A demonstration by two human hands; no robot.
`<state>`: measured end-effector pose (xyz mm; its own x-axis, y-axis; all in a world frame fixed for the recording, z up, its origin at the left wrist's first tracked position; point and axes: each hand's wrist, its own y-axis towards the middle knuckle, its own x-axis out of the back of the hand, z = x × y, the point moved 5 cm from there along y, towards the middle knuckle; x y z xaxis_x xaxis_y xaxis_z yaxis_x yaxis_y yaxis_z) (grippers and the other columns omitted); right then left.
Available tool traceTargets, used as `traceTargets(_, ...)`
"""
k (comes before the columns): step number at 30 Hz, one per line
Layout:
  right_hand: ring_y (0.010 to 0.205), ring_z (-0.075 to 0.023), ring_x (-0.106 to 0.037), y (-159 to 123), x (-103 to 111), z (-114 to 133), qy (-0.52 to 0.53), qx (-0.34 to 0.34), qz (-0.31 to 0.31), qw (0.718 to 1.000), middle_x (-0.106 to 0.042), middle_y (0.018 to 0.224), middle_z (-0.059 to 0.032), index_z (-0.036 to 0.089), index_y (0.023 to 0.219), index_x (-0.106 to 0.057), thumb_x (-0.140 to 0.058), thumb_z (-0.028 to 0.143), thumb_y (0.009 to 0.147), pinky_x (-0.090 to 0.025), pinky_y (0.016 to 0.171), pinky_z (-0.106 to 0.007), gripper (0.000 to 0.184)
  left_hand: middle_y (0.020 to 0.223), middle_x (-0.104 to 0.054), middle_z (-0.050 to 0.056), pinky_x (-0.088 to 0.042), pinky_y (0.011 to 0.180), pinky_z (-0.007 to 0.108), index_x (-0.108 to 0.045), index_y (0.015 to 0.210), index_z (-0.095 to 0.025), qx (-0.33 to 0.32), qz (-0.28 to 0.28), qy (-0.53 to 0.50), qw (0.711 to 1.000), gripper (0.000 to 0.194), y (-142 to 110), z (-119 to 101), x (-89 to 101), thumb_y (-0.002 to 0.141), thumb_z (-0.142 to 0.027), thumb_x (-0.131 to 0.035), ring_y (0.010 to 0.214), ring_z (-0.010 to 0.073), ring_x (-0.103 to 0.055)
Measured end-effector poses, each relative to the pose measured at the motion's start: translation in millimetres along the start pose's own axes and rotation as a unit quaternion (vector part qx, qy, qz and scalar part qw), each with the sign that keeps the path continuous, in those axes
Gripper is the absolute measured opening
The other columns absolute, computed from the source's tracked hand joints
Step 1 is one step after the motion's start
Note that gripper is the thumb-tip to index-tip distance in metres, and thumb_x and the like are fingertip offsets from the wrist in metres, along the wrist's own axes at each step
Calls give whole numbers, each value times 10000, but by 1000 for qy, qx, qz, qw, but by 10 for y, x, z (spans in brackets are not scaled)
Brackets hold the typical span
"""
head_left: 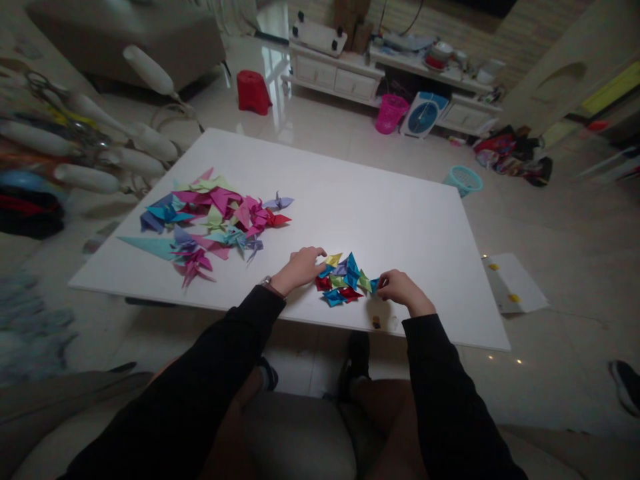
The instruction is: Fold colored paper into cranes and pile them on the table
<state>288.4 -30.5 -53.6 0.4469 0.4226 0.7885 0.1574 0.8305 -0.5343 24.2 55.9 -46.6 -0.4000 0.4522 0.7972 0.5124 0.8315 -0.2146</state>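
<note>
A small cluster of shiny folded-paper pieces (339, 281) in blue, red, yellow, green and purple lies near the front edge of the white table (380, 200). At its left side is my left hand (301, 268), thumb and index finger apart beside a yellow piece (333, 259). My right hand (400, 289) is closed in a pinch on a blue folded-paper piece (374, 286) at the cluster's right end. Farther left on the table, a larger heap of folded paper cranes (220, 201) spreads out in pink, teal, green, purple and red.
White-handled metal items (150, 70) crowd beyond the table's left end. A red stool (253, 92), a pink basket (391, 113), a box fan (424, 115) and a teal bin (463, 179) stand on the floor. A white sheet (514, 283) is off the right edge.
</note>
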Motion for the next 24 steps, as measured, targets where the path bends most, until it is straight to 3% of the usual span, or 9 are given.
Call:
traceTargets(2,693,-168,-677,-8,37,17,-20,5,-25,999,-737,724,-49,167,780,-751,-752,165,714,-454,628,-237,66,1269,-702,102,-451,1043,448,-673,1247,-220,4,0,5,1000,365,-1,8,1,920,-322,-544,1212,296,-617)
traceTargets(5,799,-193,-668,-23,89,12,-60,5,-74,995,-740,889,-78,174,894,-750,-764,234,743,-451,677,-258,163,1274,-699,102,-449,1044,446,-673,1245,-219,5,1,10,1000,363,-2,7,0,923,-320,-540,1215,294,-613)
traceTargets(12,972,-204,-656,-23,3,51,-106,48,-97,988,-629,1250,-135,192,1297,-655,-662,72,772,-463,812,-253,538,1296,-687,98,-442,1047,436,-668,1244,-219,4,15,15,1000,356,-14,-32,-1,929,-310,-530,1227,287,-605)
traceTargets(17,952,-208,-676,7,-103,21,-105,29,-37,993,-734,1060,-111,187,1062,-761,-653,21,766,-456,793,-251,356,1305,-681,102,-435,1053,443,-666,1240,-212,1,16,17,1000,362,-16,-16,-10,928,-327,-522,1235,292,-596)
traceTargets(24,783,-203,-712,0,-114,18,-91,-3,-3,996,-761,788,-88,171,816,-788,-686,-34,651,-464,666,-244,282,1308,-680,110,-444,1024,455,-669,1236,-211,-8,20,21,1000,368,-16,3,-34,924,-339,-521,1234,305,-595)
